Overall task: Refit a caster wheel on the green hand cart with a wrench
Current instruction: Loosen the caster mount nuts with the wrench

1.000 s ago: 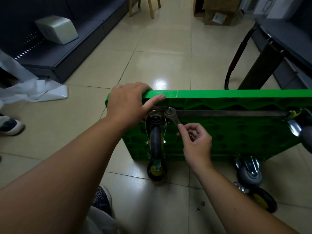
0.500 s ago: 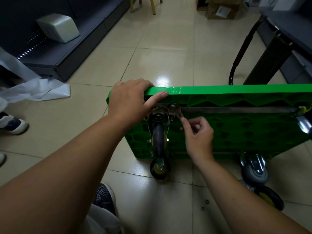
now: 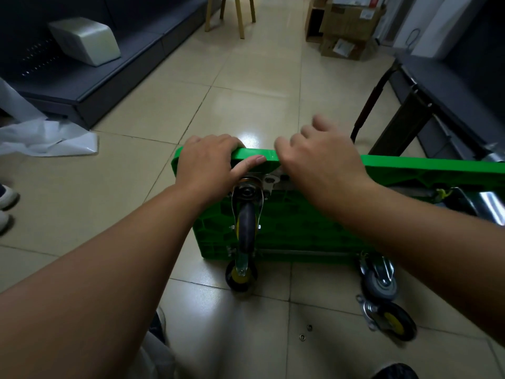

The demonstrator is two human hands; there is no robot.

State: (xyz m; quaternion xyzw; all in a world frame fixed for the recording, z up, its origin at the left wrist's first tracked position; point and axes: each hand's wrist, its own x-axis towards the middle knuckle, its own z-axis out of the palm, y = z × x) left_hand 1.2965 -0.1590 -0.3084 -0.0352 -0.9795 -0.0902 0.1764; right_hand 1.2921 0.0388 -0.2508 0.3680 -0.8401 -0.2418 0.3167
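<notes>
I see the green plastic hand cart (image 3: 300, 231) stood on its long edge on the glossy beige tile floor (image 3: 246, 77), its honeycomb-ribbed underside facing me. The left hand (image 3: 210, 165) grips the top corner, fingers curled over the rim, thumb flat along it. The right hand (image 3: 319, 160) is just beside it over the same rim, blurred, fingers slack and spread; I cannot tell whether it touches. Under the left thumb sits the black rubber caster wheel (image 3: 246, 222), yellow-hubbed, in a shiny fork, its steel mounting plate (image 3: 269, 181) against the deck. A loose black-and-yellow caster (image 3: 390, 320) and two small metal washers (image 3: 306, 332) lie on the tiles
</notes>
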